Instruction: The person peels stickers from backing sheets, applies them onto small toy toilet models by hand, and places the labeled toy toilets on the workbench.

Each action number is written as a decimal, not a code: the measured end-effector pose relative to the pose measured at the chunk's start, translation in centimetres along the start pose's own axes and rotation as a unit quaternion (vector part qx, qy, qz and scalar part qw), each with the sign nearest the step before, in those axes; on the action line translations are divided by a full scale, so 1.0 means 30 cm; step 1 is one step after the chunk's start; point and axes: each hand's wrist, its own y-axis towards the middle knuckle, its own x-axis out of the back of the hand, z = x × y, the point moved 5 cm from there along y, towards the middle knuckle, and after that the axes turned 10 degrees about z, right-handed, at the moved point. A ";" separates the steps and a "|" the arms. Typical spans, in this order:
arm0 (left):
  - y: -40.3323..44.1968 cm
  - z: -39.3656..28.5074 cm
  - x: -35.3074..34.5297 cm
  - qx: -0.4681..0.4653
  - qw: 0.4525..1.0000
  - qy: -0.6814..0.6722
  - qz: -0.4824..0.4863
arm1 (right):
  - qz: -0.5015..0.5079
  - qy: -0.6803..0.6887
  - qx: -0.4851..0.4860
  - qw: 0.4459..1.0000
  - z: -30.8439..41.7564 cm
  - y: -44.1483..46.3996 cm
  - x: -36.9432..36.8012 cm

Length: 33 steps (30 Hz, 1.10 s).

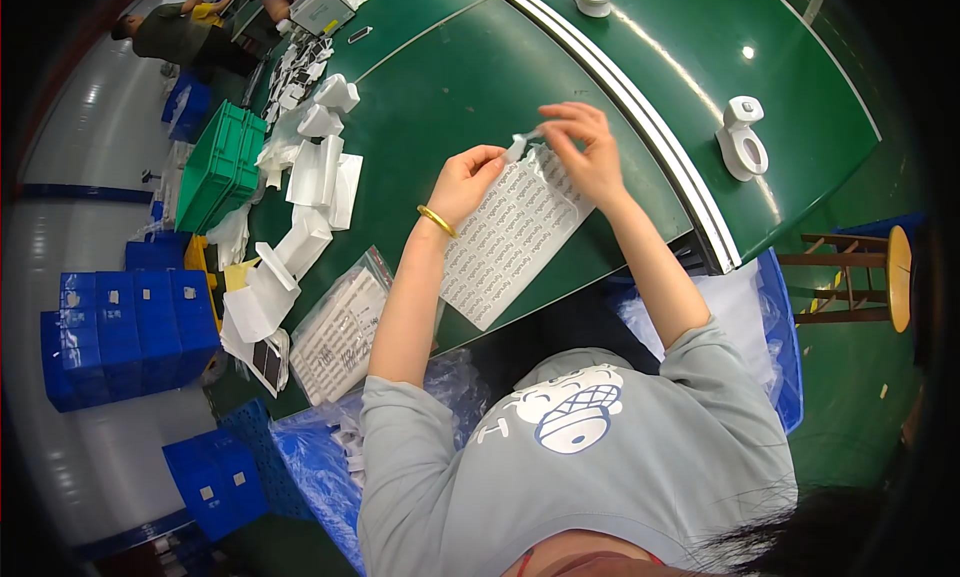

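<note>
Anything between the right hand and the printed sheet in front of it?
Nothing visible: the right hand is at the far end of the printed sheet. The bagged sheets lie off to the left.

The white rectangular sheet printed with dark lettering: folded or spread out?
Spread out: the white rectangular sheet shows its broad printed face almost whole against the green tabletop.

I'm seeing a green tabletop (430,77) | printed sheet (512,239) on it | clear bag (342,335) nearby | messy white paper bits (262,302)
</note>
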 end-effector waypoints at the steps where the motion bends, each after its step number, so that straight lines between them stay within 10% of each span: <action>1: -0.001 0.009 0.015 0.021 0.998 0.056 -0.013 | -0.040 0.028 -0.035 0.998 -0.019 -0.001 0.027; 6: -0.072 -0.114 -0.018 -0.107 0.823 0.499 -0.250 | -0.138 -0.054 -0.048 0.988 0.037 -0.042 0.166; 9: -0.096 -0.300 -0.179 -0.192 0.815 0.482 -0.258 | -0.160 -0.110 -0.007 0.981 0.144 -0.102 0.196; 21: -0.115 -0.319 -0.531 -0.243 0.961 0.065 -0.118 | -0.192 -0.138 0.005 0.972 0.312 -0.330 0.292; 33: -0.135 -0.268 -0.575 -0.120 0.965 -0.233 -0.027 | -0.213 -0.015 -0.079 0.974 0.260 -0.425 0.410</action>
